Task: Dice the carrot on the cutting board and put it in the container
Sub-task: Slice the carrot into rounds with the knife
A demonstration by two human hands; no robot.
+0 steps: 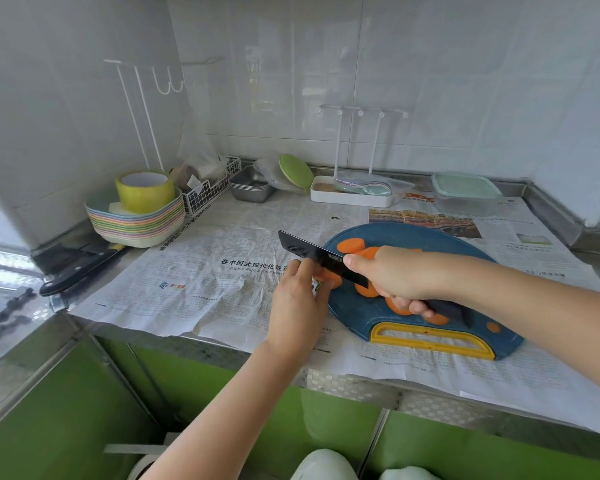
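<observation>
From the head view, my right hand point(392, 275) is wrapped around the handle of a black knife point(312, 252), thumb laid along the blade's base, with the blade reaching out to the left over the near-left edge of the blue cutting board point(357, 310). My left hand point(298, 296) pinches a carrot piece point(330, 278) right at that edge, thumb on the near side and fingertips on the far side, just beside the blade. Round carrot slices point(352, 244) lie scattered on the board, some half hidden under my right hand. The container point(465, 192), clear with a teal lid on it as far as I can tell, sits well apart at the back right of the newspaper point(205, 271) covering the counter.

I judge I am at the cutting stage, with rounds done and dicing barely begun. To do this cut well, I would:

- Draw the piece inward, since it sits on the board's rim and could slip onto the paper.
- Tuck the left fingertips back so the knuckles guide the blade.
- Lay each round flat, cut it into strips, then turn and cut across.
- Take the lid off the container before carrying dice across.
</observation>
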